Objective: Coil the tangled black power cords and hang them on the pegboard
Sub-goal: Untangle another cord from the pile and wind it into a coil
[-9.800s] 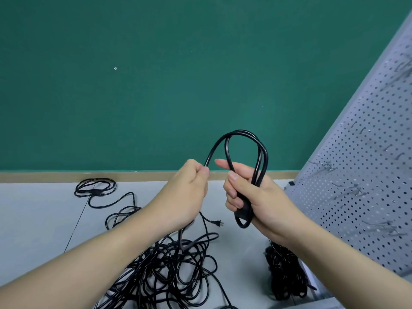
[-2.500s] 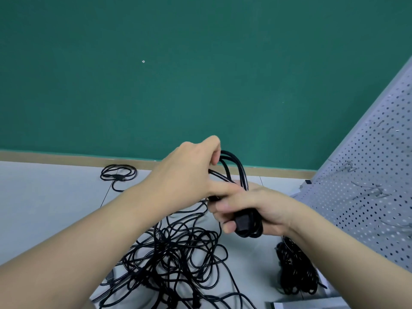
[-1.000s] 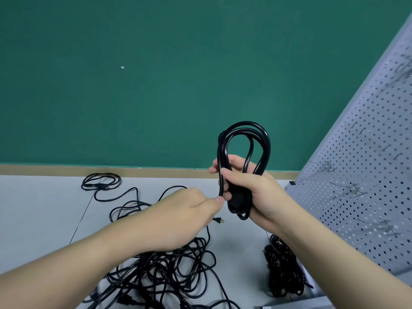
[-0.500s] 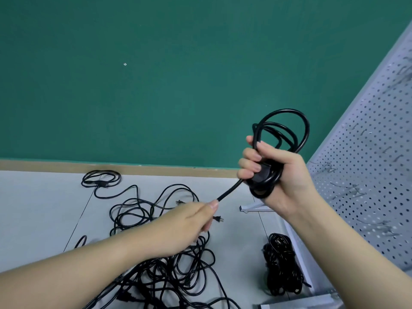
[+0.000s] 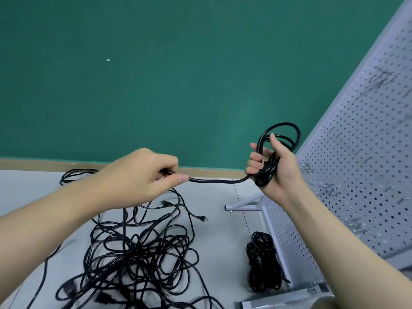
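Beside the grey perforated metal pegboard (image 5: 347,179), a bundled black cord (image 5: 264,267) lies at its foot and a sprawling tangle of black power cords (image 5: 138,259) covers the pale floor (image 5: 218,233) further left, one two-pin plug (image 5: 201,218) poking out between. The right hand (image 5: 275,168) grips a small coil of glossy black cord (image 5: 279,139) just left of the pegboard, while the left hand (image 5: 142,175) pinches its trailing length. Since half a second ago, the left hand has risen from the tangle, drawing that length nearly level.
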